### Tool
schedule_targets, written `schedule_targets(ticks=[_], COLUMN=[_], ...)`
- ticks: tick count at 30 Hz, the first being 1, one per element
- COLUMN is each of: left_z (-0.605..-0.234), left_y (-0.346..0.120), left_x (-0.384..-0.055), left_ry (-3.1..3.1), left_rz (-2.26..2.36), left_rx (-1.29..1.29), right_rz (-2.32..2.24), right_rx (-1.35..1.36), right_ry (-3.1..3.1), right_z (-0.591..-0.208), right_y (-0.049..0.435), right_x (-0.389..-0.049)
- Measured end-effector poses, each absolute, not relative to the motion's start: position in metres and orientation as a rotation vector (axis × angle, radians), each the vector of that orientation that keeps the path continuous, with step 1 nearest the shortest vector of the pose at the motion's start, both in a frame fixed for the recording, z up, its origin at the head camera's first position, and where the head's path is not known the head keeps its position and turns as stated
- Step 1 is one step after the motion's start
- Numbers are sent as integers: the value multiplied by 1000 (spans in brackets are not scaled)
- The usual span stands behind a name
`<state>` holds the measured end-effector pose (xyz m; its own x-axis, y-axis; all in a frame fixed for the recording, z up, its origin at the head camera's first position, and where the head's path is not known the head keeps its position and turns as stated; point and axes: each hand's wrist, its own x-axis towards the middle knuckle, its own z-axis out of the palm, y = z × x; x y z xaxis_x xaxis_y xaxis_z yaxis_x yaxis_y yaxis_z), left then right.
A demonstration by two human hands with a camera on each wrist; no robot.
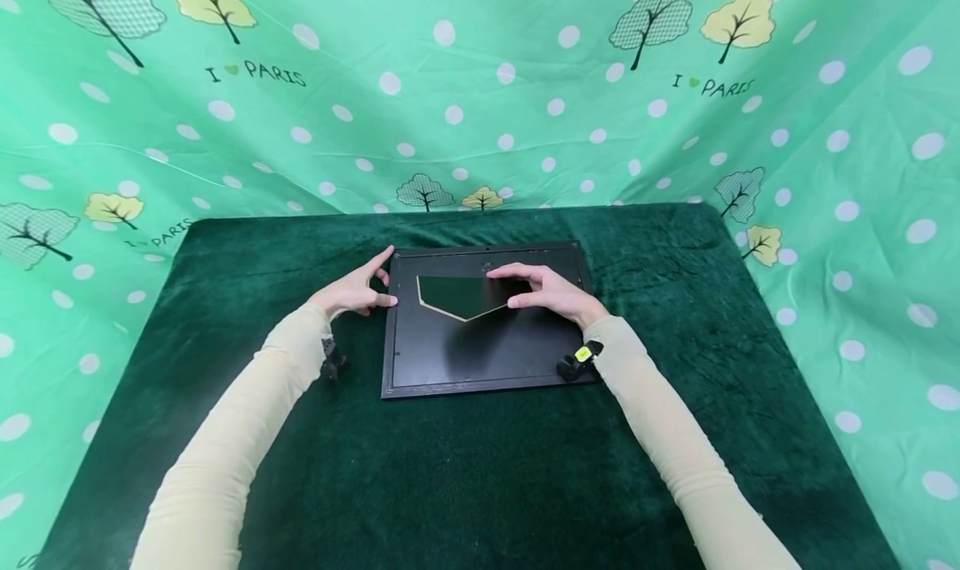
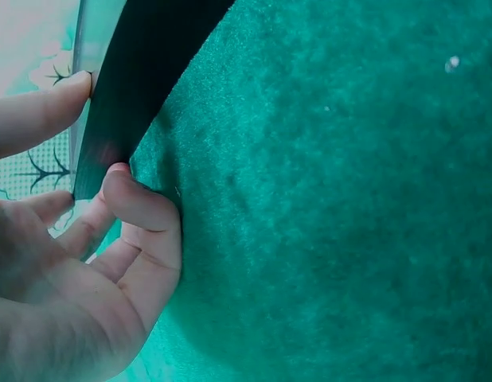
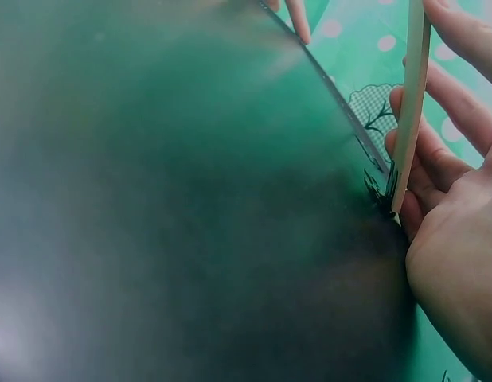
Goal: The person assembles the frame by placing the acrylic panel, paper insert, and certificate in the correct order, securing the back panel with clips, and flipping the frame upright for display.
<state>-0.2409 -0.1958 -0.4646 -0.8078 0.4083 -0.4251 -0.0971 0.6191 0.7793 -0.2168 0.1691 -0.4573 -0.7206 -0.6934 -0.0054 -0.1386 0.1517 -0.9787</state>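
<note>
A black picture frame (image 1: pixel 480 357) lies back side up on the dark green cloth. From its back stands a dark pentagonal stand flap (image 1: pixel 457 293) with a tan edge, raised off the backing. My right hand (image 1: pixel 551 293) pinches this flap by its right end, thumb on one face and fingers on the other; in the right wrist view the tan edge of the flap (image 3: pixel 413 111) runs between them. At the frame's left side, my left hand (image 1: pixel 356 291) holds the edge. Its thumb and curled fingers touch the dark frame side (image 2: pixel 123 103) in the left wrist view.
Dark green velvety cloth (image 1: pixel 420 478) covers the table. A light green curtain (image 1: pixel 480 95) with white dots and printed trees hangs behind it and along both sides. Small black wrist cameras (image 1: pixel 573 366) are strapped under the sleeves, the right one over the frame's lower right corner.
</note>
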Motion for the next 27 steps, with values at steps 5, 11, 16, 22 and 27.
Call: schedule_targets(ticks=[5, 11, 16, 22, 27], left_z=[-466, -465, -465, -464, -460], left_y=[-196, -194, -193, -191, -189], left_x=[-245, -248, -250, -250, -248], left_ry=[2258, 2253, 2252, 2240, 2223], left_rz=[1113, 1096, 1087, 1095, 1100], left_rx=[262, 270, 268, 285, 293], right_rz=[-1589, -1593, -1591, -1602, -1596], right_rx=[-779, -785, -790, -789, -796], right_ry=[1980, 1982, 1973, 1973, 1971], right_z=[-456, -457, -458, -458, -458], right_y=[170, 171, 171, 170, 169], right_x=[-216, -216, -217, -216, -216])
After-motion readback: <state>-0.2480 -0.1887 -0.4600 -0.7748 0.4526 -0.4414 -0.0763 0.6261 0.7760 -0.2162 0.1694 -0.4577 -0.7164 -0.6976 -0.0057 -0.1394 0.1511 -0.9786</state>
